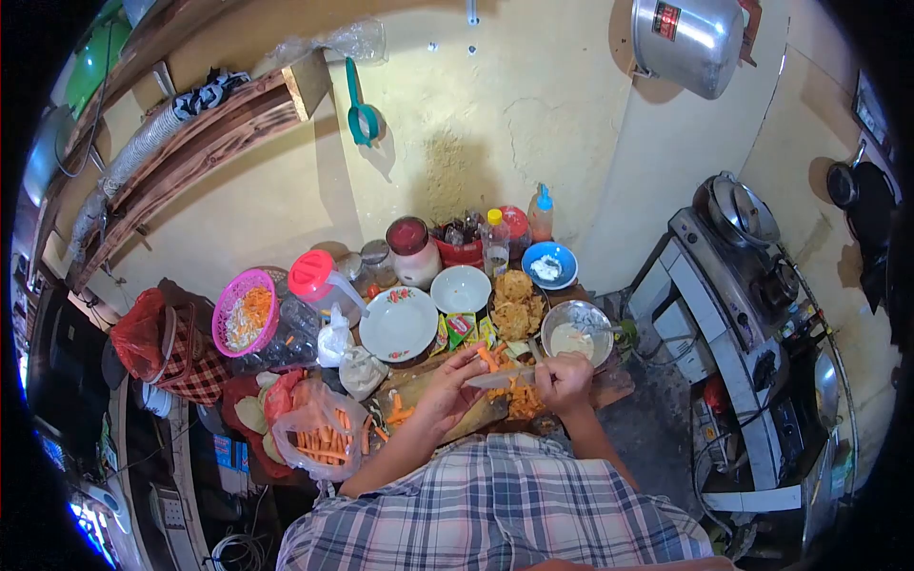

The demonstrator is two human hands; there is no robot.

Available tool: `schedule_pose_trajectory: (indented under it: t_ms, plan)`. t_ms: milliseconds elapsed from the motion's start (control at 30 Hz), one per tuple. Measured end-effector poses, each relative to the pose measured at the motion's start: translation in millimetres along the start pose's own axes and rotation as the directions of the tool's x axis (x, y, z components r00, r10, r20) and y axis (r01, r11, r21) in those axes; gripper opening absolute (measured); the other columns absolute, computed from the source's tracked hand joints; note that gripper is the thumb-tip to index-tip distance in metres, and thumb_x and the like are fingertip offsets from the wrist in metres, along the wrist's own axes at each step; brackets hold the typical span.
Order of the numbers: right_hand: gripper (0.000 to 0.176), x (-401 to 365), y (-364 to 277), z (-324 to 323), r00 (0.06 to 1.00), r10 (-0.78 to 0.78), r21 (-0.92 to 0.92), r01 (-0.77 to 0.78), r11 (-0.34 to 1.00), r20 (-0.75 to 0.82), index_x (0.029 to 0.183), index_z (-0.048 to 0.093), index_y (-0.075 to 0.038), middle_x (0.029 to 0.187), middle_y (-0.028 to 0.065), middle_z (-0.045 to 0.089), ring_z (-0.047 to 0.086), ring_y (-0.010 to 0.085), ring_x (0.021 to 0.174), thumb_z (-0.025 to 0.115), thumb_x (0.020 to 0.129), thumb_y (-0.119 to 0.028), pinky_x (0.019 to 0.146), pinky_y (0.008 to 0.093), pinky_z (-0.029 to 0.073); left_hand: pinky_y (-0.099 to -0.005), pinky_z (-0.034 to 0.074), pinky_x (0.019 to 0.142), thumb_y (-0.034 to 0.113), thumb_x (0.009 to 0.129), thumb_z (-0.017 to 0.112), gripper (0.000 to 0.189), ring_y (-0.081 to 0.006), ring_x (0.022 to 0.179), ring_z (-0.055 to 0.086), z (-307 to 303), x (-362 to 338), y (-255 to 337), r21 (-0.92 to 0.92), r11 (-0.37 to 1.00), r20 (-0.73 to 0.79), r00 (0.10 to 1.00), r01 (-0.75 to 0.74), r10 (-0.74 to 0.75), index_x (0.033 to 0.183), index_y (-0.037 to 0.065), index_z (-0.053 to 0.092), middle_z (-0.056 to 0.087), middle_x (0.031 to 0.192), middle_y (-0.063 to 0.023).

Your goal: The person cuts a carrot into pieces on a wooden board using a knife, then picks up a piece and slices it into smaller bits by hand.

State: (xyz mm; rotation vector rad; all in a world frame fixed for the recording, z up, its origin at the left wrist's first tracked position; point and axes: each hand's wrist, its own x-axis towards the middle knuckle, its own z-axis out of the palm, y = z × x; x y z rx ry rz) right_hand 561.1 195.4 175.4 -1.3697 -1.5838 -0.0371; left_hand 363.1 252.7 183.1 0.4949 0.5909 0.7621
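Left hand: fingers closed together on a short orange carrot stick, pinned to the brown wooden chopping board.
Right hand: fingers clamped on a steel-bladed knife, its blade pointing to 9 o'clock.
Heap of cut orange carrot strips: lay at 6 o'clock of the blade.
Round steel bowl of pale batter: stood at 12 o'clock of the right hand.
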Motion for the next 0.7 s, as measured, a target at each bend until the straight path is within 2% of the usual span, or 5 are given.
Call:
schedule_pose_trajectory:
  t_ms: [67, 200, 267, 633, 700]
  plan:
    - [0.028, 5, -4, -2, 1.0, -0.005, -0.035, 0.004, 0.999, -0.023, 0.046, 0.045, -0.004, 0.044, 0.014, 0.043, 0.046, 0.032, 0.042, 0.056, 0.07, -0.011, 0.047, 0.0405, 0.037, -0.0225, 0.053, 0.075, 0.008, 0.085, 0.062, 0.038, -0.0134, 0.087, 0.063, 2, 1, 0, 0.027, 1.0, -0.036, 0.999, 0.013, -0.012, 0.121, 0.007, 0.05, 0.063, 0.097, -0.0048]
    - [0.027, 14, -4, -9, 0.998, -0.033, -0.036, 0.031, 0.999, -0.05, 0.046, 0.045, -0.004, 0.044, 0.0139, 0.042, 0.045, 0.0318, 0.042, 0.056, 0.069, -0.009, 0.046, 0.0398, 0.036, -0.0259, 0.053, 0.074, 0.008, 0.086, 0.062, 0.031, -0.0121, 0.084, 0.062, 14, 1, 5, 0.015, 1.0, 0.036, 0.999, 0.004, -0.004, 0.116, 0.007, 0.053, 0.061, 0.095, -0.0024]
    - [0.027, 14, -4, -13, 0.994, -0.084, -0.059, 0.081, 0.995, -0.064, 0.045, 0.046, -0.005, 0.043, 0.0124, 0.044, 0.046, 0.03, 0.04, 0.059, 0.068, -0.01, 0.046, 0.0391, 0.036, -0.0257, 0.053, 0.074, 0.009, 0.086, 0.061, 0.03, -0.0118, 0.083, 0.062, 20, 0, 10, 0.015, 1.0, 0.063, 0.998, 0.006, -0.007, 0.116, 0.007, 0.053, 0.061, 0.095, -0.0025]
    - [0.024, 21, -15, -29, 0.993, -0.102, -0.065, 0.098, 0.993, -0.057, 0.046, 0.046, -0.005, 0.045, 0.0131, 0.044, 0.047, 0.0302, 0.042, 0.059, 0.066, -0.009, 0.046, 0.0395, 0.036, -0.0249, 0.053, 0.074, 0.009, 0.087, 0.06, 0.032, -0.0116, 0.086, 0.063, 28, -4, 11, -0.04, 0.999, 0.153, 0.988, -0.012, 0.018, 0.118, 0.005, 0.052, 0.063, 0.098, -0.0046]
    - [0.024, 21, -15, -29, 0.992, -0.105, -0.062, 0.102, 0.993, -0.064, 0.047, 0.047, -0.005, 0.045, 0.0131, 0.045, 0.047, 0.0302, 0.042, 0.06, 0.066, -0.009, 0.046, 0.0396, 0.036, -0.0253, 0.053, 0.075, 0.009, 0.087, 0.059, 0.032, -0.014, 0.09, 0.063, 26, -5, 10, -0.022, 1.0, 0.162, 0.987, -0.006, 0.009, 0.118, 0.005, 0.052, 0.063, 0.1, -0.0069]
